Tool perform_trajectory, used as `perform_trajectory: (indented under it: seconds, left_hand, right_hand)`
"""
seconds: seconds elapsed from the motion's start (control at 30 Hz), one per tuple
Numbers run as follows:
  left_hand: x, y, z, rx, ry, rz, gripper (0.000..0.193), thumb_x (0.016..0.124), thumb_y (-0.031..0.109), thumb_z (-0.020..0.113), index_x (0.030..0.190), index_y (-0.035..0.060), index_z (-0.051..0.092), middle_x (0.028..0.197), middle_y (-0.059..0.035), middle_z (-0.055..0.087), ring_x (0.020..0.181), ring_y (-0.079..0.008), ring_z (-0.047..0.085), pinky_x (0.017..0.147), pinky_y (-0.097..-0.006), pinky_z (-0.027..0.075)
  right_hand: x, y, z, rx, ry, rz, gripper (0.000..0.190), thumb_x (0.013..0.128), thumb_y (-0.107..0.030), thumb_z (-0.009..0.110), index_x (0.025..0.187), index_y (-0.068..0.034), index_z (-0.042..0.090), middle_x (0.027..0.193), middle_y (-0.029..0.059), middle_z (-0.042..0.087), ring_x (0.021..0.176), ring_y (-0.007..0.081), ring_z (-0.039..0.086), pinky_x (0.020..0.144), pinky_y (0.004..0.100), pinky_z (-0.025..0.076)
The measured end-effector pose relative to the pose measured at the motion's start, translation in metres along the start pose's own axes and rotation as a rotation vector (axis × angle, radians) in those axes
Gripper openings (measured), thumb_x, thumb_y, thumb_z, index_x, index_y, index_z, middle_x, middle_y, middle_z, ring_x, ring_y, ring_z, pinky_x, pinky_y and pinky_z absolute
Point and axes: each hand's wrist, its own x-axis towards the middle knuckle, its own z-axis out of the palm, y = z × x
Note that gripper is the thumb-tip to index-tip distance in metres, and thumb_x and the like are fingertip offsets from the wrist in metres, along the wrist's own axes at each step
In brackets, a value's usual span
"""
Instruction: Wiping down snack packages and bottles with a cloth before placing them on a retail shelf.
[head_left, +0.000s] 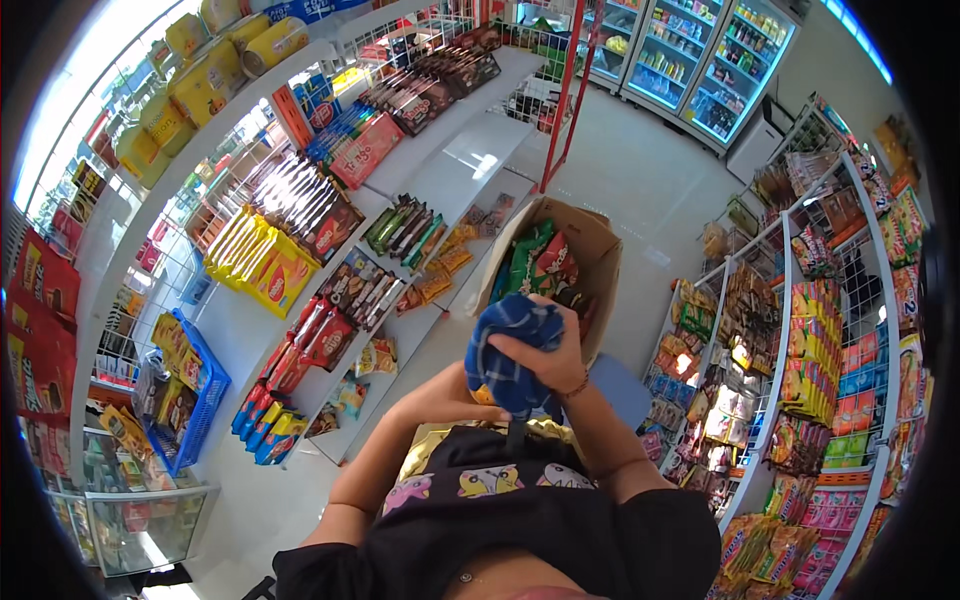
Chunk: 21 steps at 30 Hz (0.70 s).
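My right hand (546, 352) grips a bunched blue plaid cloth (504, 341) in front of my chest. Beneath the cloth, my left hand (450, 397) holds an orange-yellow item (484, 394). Only a sliver of that item shows, and the cloth hides the fingers around it. Just beyond my hands stands an open cardboard box (609, 259). Inside it lie a green snack bag (529, 262), a red snack bag (557, 261) and other packets, partly covered by my right hand and the cloth.
Left of me, a white shelf unit (469, 150) carries yellow wafer packs (262, 262) and chocolate packs; a blue plastic basket (196, 409) sits on it. Hanging snacks fill a wire rack (785, 300) at right. A blue stool seat (611, 394) is beside the box. Drink coolers (690, 64) stand at the back.
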Motion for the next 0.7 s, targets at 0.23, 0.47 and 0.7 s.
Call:
perform_trajectory:
  seconds: [0.23,0.47,0.7]
  left_hand:
    - [0.021,-0.032,0.035,-0.049,0.307,0.13,0.058,0.078,0.018,0.061,0.123,-0.0017,0.031,0.115,-0.0065,0.044,0.104,-0.0128,0.042,0.087,-0.0255,0.035]
    - [0.049,-0.054,0.043,-0.959,0.348,0.129,0.071,0.081,0.061,0.032,0.128,0.0074,0.032,0.122,-0.0116,0.043,0.108,-0.0233,0.047,0.093,-0.0365,0.038]
    - [0.048,-0.042,0.061,-0.441,0.315,0.293,0.047,0.09,0.026,0.04,0.128,0.0018,0.027,0.123,-0.0066,0.04,0.111,-0.0137,0.04,0.093,-0.026,0.031]
  right_hand:
    - [-0.011,-0.009,-0.027,0.438,0.357,0.119,0.023,0.078,-0.009,0.061,0.098,0.0,0.055,0.091,0.0044,0.06,0.079,0.0098,0.058,0.069,0.0219,0.046]
    - [-0.071,0.005,-0.016,-0.167,0.158,-0.284,0.037,0.078,-0.011,0.055,0.112,0.0,0.046,0.123,0.0212,0.042,0.117,0.0316,0.037,0.098,0.0408,0.025]
    - [-0.073,0.001,-0.051,-0.32,0.079,-0.577,0.047,0.077,-0.033,0.05,0.109,0.001,0.049,0.124,0.0224,0.039,0.115,0.0363,0.038,0.097,0.042,0.028]
